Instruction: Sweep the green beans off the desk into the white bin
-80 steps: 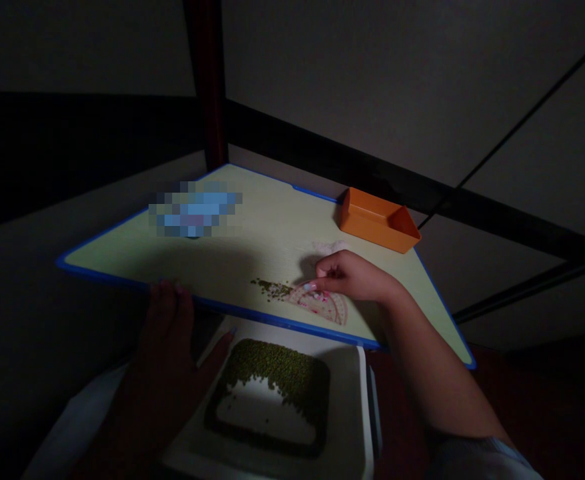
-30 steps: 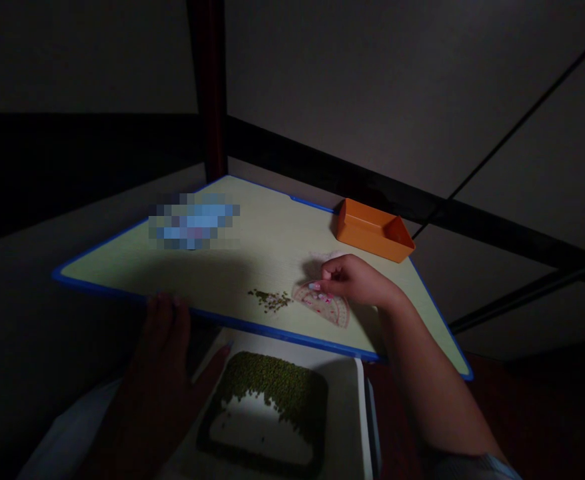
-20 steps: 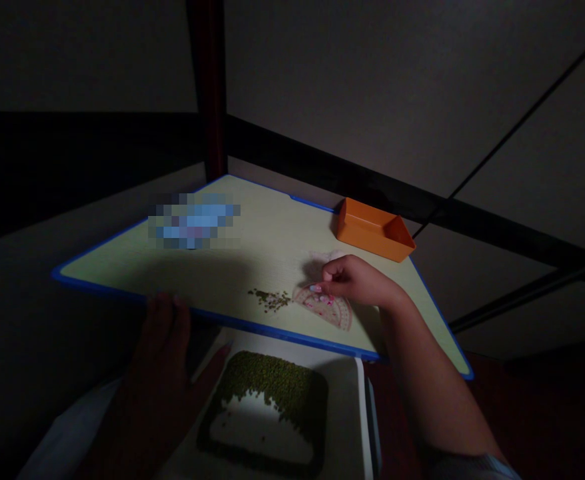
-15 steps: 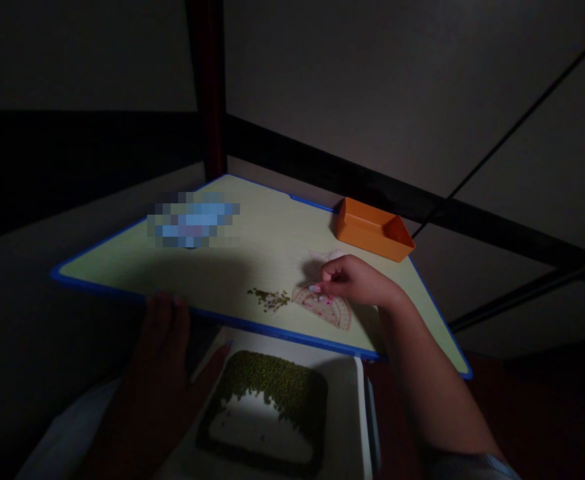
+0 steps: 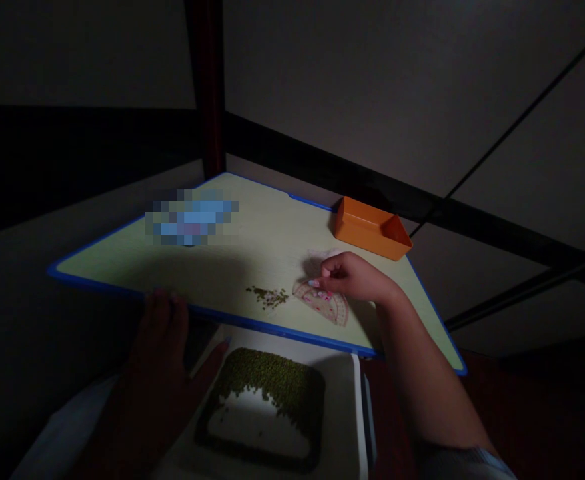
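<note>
My right hand [image 5: 350, 277] is closed in a pinch on a clear protractor [image 5: 330, 308] with pink printing, which lies low over the pale board [image 5: 267, 233]. Just left of the protractor's tip is a small scatter of green beans [image 5: 268, 295], some dark or pale. My left hand [image 5: 165, 360], in deep shadow, has its fingers apart, with the fingertips at the board's blue front edge and the thumb by the white bin. Below the board, the white bin [image 5: 357, 413] holds many green beans [image 5: 277, 373], heaped toward its far side and around a bare patch.
An orange open tray [image 5: 372, 230] stands at the board's far right corner. On the left of the board lies a blurred-out light blue item [image 5: 192, 219]. Walls or panels rise behind, with a dark red post [image 5: 212, 87] at the corner. The light is dim.
The view has shifted very slightly. Both hands, the protractor and the beans keep almost the same places.
</note>
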The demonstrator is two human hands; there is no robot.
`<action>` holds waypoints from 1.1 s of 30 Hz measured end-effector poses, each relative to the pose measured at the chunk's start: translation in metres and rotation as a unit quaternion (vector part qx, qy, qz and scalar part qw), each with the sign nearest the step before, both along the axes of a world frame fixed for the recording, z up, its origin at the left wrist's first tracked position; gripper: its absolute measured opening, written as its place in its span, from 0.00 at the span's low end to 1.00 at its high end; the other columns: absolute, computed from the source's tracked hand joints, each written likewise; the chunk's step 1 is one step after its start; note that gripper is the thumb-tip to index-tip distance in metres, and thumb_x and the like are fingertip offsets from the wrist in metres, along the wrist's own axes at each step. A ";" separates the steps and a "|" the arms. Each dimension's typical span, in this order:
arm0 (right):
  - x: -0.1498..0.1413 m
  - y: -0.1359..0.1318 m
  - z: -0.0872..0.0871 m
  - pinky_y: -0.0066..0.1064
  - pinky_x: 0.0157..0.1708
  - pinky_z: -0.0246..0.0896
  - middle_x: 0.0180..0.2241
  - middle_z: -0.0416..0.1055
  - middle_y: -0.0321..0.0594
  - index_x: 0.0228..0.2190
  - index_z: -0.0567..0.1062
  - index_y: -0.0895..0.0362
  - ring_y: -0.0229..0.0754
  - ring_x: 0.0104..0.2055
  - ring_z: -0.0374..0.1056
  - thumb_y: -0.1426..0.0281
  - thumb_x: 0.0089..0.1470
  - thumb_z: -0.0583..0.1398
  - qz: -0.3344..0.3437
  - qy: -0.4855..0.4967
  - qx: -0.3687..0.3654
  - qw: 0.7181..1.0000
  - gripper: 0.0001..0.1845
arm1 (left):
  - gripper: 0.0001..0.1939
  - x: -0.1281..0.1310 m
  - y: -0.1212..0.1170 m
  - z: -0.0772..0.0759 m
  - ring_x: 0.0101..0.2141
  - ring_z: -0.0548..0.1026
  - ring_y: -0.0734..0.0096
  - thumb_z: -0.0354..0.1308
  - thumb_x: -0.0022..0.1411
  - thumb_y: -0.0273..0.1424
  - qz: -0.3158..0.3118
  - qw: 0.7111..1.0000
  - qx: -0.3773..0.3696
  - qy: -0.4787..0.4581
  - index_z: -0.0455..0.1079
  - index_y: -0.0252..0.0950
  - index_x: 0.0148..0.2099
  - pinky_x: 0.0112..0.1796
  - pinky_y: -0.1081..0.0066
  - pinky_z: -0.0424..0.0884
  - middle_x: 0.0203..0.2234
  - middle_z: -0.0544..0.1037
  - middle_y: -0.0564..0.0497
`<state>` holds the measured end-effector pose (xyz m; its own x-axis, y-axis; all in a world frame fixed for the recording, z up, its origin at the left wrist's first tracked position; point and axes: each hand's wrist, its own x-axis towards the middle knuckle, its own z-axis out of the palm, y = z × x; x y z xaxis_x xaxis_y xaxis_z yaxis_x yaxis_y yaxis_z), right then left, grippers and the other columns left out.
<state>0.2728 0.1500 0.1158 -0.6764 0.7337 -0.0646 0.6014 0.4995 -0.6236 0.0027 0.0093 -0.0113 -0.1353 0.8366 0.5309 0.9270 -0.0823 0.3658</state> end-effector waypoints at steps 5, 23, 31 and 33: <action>0.000 0.000 0.000 0.28 0.24 0.43 0.17 0.55 0.29 0.18 0.65 0.59 0.30 0.21 0.49 0.63 0.52 0.59 0.011 -0.005 0.004 1.000 0.16 | 0.45 0.000 0.000 -0.001 0.66 0.43 0.48 0.40 0.58 0.53 0.002 1.000 -0.008 -0.001 0.37 0.30 0.67 0.60 0.46 0.53 0.67 0.44 0.34; -0.002 0.001 -0.006 0.28 0.25 0.44 0.18 0.57 0.29 0.20 0.67 0.59 0.31 0.23 0.51 0.63 0.53 0.59 0.035 -0.008 -0.015 0.999 0.15 | 0.44 0.000 -0.002 0.002 0.66 0.44 0.48 0.39 0.58 0.54 -0.002 1.000 -0.001 0.005 0.35 0.31 0.67 0.60 0.45 0.53 0.67 0.43 0.35; -0.001 0.000 -0.002 0.28 0.25 0.44 0.18 0.57 0.29 0.20 0.67 0.59 0.31 0.23 0.50 0.64 0.53 0.59 0.050 -0.017 -0.023 0.998 0.15 | 0.44 0.002 -0.002 0.004 0.66 0.43 0.47 0.39 0.58 0.54 0.002 1.000 -0.019 -0.002 0.34 0.32 0.67 0.60 0.44 0.52 0.67 0.42 0.35; 0.000 0.000 -0.002 0.28 0.25 0.44 0.18 0.58 0.29 0.20 0.67 0.59 0.31 0.22 0.51 0.64 0.53 0.59 0.050 -0.016 -0.033 0.998 0.15 | 0.44 0.002 -0.002 0.004 0.66 0.43 0.47 0.39 0.58 0.54 0.001 1.000 -0.018 0.003 0.34 0.32 0.67 0.60 0.44 0.53 0.67 0.42 0.35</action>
<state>0.2725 0.1497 0.1142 -0.7429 0.6560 -0.1333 0.5702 0.5158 -0.6393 0.0043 0.0071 -0.0073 -0.1339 0.8546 0.5017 0.9292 -0.0676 0.3633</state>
